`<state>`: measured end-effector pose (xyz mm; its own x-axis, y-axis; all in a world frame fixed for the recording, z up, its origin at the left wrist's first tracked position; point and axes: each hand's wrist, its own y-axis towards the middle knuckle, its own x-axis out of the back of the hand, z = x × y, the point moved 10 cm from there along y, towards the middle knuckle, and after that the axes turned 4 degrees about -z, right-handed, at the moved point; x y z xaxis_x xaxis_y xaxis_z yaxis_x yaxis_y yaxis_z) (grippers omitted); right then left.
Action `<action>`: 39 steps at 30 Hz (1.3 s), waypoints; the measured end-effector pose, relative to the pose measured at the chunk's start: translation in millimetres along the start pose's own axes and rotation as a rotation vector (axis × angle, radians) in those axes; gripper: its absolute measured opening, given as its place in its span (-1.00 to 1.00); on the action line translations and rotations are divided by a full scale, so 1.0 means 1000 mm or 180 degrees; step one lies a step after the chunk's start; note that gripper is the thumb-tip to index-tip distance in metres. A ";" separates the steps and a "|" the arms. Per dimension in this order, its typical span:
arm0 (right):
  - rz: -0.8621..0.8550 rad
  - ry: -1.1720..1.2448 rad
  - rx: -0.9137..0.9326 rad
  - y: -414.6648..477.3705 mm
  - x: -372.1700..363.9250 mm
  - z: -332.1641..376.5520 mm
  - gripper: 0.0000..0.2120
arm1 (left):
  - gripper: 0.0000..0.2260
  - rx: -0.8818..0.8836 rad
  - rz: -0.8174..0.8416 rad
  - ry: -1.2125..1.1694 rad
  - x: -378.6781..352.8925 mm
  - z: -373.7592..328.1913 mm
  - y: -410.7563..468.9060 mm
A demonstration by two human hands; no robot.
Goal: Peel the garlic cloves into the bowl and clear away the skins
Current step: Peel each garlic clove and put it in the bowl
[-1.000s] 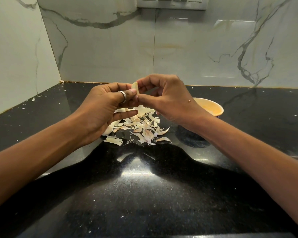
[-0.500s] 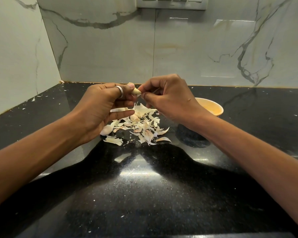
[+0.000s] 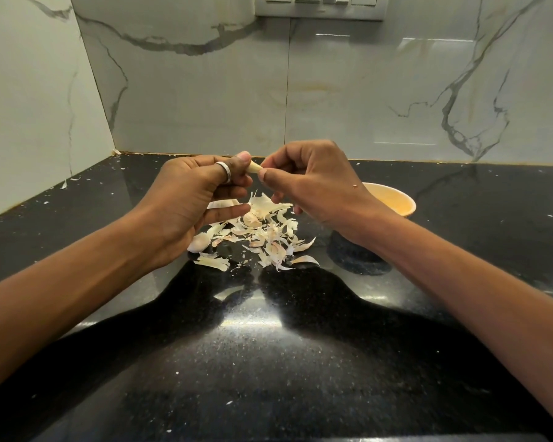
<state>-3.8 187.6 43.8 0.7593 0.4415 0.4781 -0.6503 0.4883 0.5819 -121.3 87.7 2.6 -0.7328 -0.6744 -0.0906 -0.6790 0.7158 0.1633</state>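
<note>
My left hand (image 3: 192, 199), with a ring on one finger, pinches a pale garlic clove (image 3: 254, 167) between thumb and fingertips, held above the counter. My right hand (image 3: 313, 183) meets it from the right, its thumb and forefinger closed on the clove's tip. Below both hands lies a heap of garlic skins (image 3: 262, 234) on the black counter, with a few unpeeled cloves (image 3: 199, 241) among them. A small orange bowl (image 3: 396, 202) stands behind my right wrist; its contents are hidden from here.
The black speckled counter (image 3: 268, 362) runs to marble walls at the back and left. Tiny skin flakes (image 3: 77, 179) are scattered near the left wall. A switch panel (image 3: 320, 6) sits high on the back wall.
The clove has turned from upright to pointing right, and both hands have risen slightly. My right fingertips now close on its tip.
</note>
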 end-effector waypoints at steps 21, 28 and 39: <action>-0.0183 -0.0415 0.0519 -0.003 0.003 0.014 -0.93 | -0.82 -0.0009 0.0102 0.0087 -0.002 0.001 -0.001; -0.0463 -0.0580 0.0510 -0.001 0.014 0.014 -0.92 | -0.83 0.0005 0.0267 0.0201 -0.008 0.002 -0.003; -0.0282 -0.0770 0.0342 0.000 0.007 0.007 -0.96 | -0.86 -0.0008 0.0161 0.0015 -0.004 0.001 -0.001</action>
<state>2.2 185.3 51.8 0.8050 0.2019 0.5579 -0.5848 0.4286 0.6887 -117.4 90.1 2.3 -0.7659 -0.6383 -0.0775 -0.6410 0.7485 0.1699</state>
